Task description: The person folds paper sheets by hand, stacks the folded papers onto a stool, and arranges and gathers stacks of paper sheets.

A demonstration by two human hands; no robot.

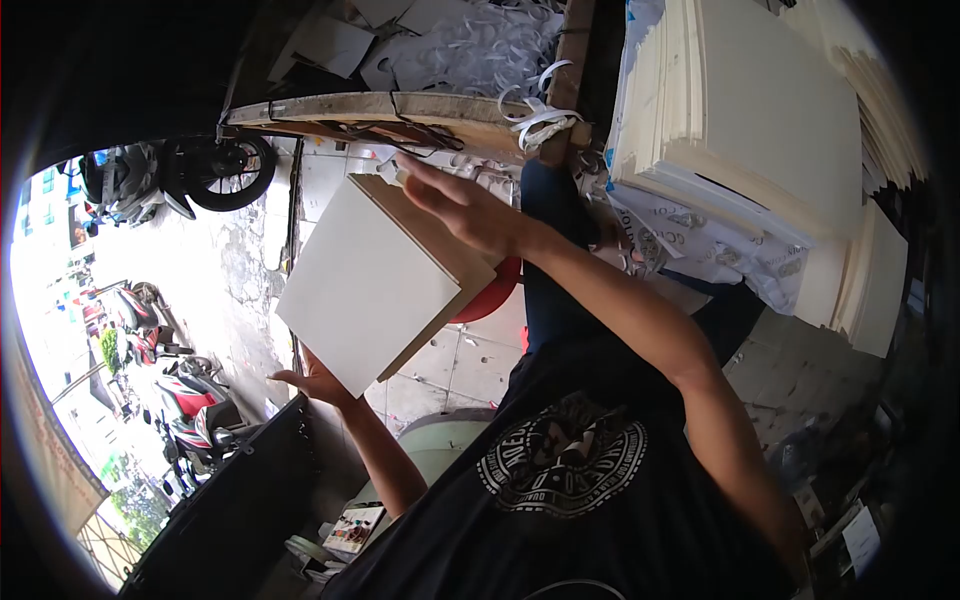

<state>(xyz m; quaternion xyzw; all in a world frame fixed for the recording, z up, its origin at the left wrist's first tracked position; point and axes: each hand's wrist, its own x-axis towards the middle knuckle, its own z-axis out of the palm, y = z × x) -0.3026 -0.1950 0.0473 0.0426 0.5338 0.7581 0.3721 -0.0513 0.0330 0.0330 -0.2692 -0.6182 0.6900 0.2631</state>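
Observation:
A stack of white boards (370, 280) is tilted in front of me, its pale side edges facing right. My left hand (322, 384) holds the stack at its lower left corner, thumb sticking out to the left and the other fingers partly hidden behind the boards. Stretched out over the upper right side of the stack is my right hand (465, 208), its fingers extended; whether it touches the boards is unclear.
Tall stacks of cream boards (770, 110) stand at the upper right. A wooden-edged bin (400, 108) at the top holds white paper strips. Part of a red round object (492, 298) shows behind the boards. Motorbikes (195, 400) are outside at left.

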